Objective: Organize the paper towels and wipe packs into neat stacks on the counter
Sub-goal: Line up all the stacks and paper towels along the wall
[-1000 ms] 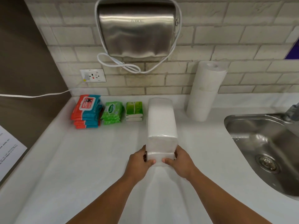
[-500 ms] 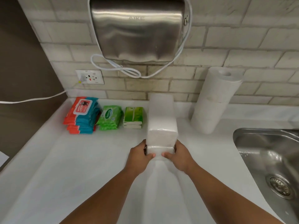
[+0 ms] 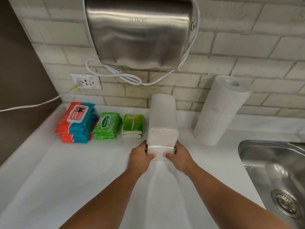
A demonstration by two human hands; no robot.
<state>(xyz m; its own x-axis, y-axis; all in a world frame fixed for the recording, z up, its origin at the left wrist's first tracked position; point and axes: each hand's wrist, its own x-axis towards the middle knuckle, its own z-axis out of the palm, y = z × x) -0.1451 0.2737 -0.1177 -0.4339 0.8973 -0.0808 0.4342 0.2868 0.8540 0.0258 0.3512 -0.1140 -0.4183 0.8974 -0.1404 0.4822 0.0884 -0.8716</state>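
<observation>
A long white stack of folded paper towel packs (image 3: 162, 121) lies on the white counter (image 3: 66, 179), its far end at the brick wall. My left hand (image 3: 140, 157) grips its near left corner and my right hand (image 3: 179, 157) grips its near right corner. To its left, along the wall, stand a stack of red-and-blue wipe packs (image 3: 76, 123), a stack of green Sanicare wipe packs (image 3: 106, 125) and a small stack of green tissue packs (image 3: 132, 125). Right of the white stack, a tall column of paper towel rolls (image 3: 219, 111) stands upright.
A steel hand dryer (image 3: 140, 33) hangs on the wall above, its white cord looped below it. A wall socket (image 3: 85, 81) sits at the left. A steel sink (image 3: 279, 176) is sunk into the counter at the right.
Both hands have pushed the white stack away toward the wall, between the green tissue packs and the rolls. The camera has moved closer and to the left.
</observation>
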